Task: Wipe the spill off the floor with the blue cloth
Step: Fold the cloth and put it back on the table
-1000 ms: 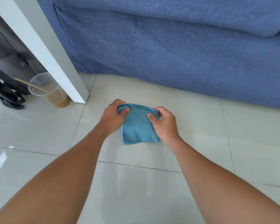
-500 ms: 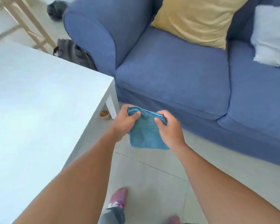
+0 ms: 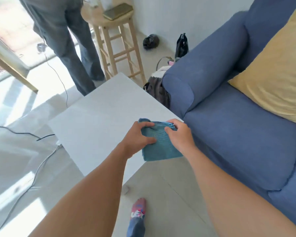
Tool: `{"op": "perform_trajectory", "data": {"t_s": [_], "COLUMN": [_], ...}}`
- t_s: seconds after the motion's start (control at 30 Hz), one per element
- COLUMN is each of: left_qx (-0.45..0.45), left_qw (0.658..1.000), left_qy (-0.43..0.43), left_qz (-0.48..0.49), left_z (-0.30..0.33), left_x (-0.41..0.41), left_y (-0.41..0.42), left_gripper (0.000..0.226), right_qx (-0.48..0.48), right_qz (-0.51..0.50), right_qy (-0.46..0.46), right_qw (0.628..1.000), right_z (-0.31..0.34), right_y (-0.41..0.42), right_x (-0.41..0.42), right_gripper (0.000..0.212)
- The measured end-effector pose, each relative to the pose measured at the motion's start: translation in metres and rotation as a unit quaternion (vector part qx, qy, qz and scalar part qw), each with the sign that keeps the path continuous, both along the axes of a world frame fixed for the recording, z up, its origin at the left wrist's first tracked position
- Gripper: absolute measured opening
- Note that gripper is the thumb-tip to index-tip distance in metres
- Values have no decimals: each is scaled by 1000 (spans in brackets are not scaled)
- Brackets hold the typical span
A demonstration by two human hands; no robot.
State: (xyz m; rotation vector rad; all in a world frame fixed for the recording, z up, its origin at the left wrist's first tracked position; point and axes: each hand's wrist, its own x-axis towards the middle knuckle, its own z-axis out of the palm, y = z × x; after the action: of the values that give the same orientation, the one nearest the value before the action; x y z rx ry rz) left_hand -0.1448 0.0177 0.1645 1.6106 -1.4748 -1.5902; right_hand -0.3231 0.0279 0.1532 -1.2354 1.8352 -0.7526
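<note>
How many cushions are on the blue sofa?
1: a yellow cushion leaning against the sofa back, at the right. The frame cuts the sofa off, so more may be hidden.

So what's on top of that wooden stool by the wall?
A flat olive-green book lies on the round wooden stool. Something pale stands behind it, cut off by the picture's top edge, so I can't tell what it is.
</note>
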Motion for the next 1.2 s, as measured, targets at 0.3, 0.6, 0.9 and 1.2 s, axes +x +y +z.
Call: {"op": "perform_trajectory", "data": {"t_s": [0.3,0.6,0.9,1.2], "left_qx": [49,36,26,-43], "left_qw": [988,973,940,903], "left_qy": [-62,-186,-328,-424], "left_qz": [131,134,91,63], "left_z": [-87,-155,-183,-179], "left_x": [85,109,110,119], "left_y": [3,-11,-19,-30], "left_gripper": [79,93,73,49], "right_qx": [51,30,40,30], "right_qz": [137,225,302,313], "right_qy": [19,68,132,215], "right_qw": [989,972,943,925], "right_z": [-79,-144,-174,-166], "right_y": [-70,-97,-114,-124], "right_x": [100,144,147,151], "right_gripper": [21,23,26,34]}}
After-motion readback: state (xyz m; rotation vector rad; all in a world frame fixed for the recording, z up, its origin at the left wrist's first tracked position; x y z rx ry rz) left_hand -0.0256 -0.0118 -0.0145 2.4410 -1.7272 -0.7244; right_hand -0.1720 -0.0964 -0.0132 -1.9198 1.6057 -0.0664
